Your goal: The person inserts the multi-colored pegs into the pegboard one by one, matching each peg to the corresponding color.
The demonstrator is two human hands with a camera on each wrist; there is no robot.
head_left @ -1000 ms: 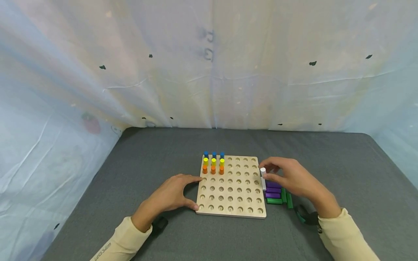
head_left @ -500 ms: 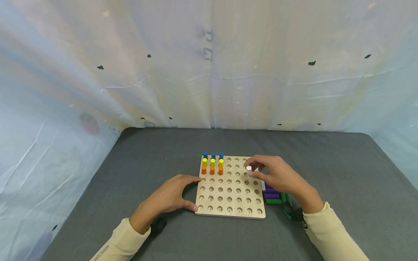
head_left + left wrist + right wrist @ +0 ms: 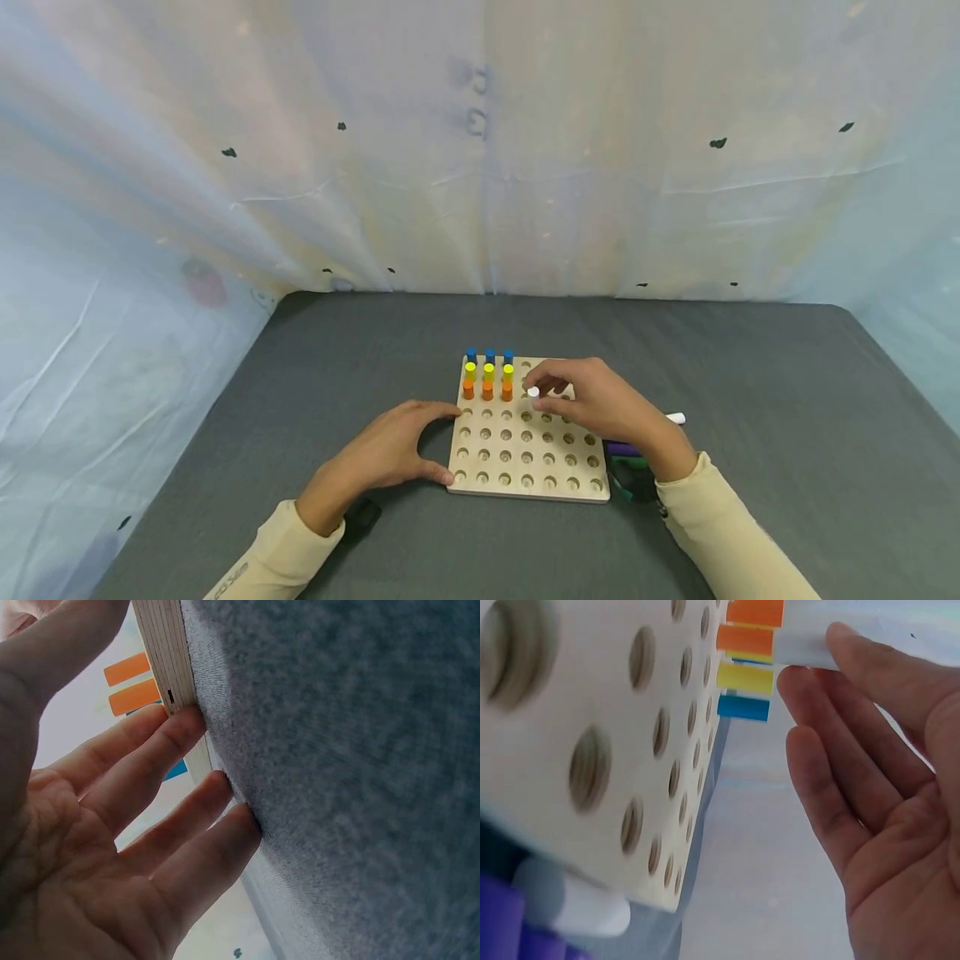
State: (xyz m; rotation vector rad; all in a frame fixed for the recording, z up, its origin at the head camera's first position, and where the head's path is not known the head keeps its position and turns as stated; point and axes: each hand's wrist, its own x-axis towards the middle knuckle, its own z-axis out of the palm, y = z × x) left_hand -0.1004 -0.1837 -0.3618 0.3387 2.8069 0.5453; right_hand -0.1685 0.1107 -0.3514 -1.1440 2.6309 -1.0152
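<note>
A square wooden pegboard (image 3: 528, 492) with rows of round holes lies on the grey table. Blue pegs (image 3: 490, 356), yellow pegs (image 3: 489, 372) and orange pegs (image 3: 487, 390) stand upright in its far left corner, three of each. My left hand (image 3: 386, 446) rests against the board's left edge, thumb near the front corner, fingers nearly straight. Over the board, right of the orange pegs, my right hand (image 3: 592, 404) pinches a white peg (image 3: 533, 392) between thumb and fingers. In the right wrist view that peg (image 3: 804, 649) appears apart from the board's surface.
Right of the board, partly under my right forearm, lie loose purple pegs (image 3: 621, 448) and green pegs (image 3: 628, 462). Another white peg (image 3: 677, 418) shows past the wrist. Pale sheeting (image 3: 562, 208) hangs behind the table (image 3: 375, 333).
My right hand has carried the white peg left from the board's right edge to just right of the orange pegs. The left hand has stayed in place.
</note>
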